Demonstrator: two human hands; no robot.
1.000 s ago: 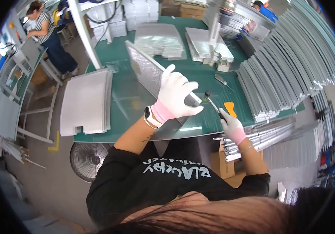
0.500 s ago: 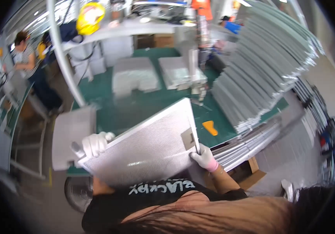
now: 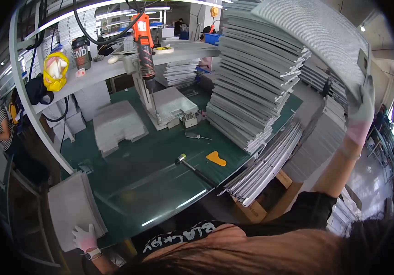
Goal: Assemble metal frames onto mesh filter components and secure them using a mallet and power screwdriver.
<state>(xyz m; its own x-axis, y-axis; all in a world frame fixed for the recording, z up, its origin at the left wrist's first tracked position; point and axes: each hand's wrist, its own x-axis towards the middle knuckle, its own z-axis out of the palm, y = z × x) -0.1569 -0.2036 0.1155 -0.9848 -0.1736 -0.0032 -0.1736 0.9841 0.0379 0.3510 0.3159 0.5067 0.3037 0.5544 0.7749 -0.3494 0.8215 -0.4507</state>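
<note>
High at the upper right, my gloved right hand grips the edge of a perforated metal panel with a small rectangular cutout. Its far part is over the top of a tall stack of grey panels; I cannot tell whether it touches. My gloved left hand lies with fingers spread on a low pile of pale grey sheets at the table's left corner. On the green tabletop lie a hammer, a yellow scraper and a small screwdriver.
An orange power screwdriver hangs over a fixture holding a grey sheet. More notched sheets lie left of it. Metal strips and a cardboard box are beyond the right edge. A person stands far left.
The panel has gone from in front of me, held in both hands, to the upper right in my right hand alone. My left hand has let go and moved down-left onto the sheets.
</note>
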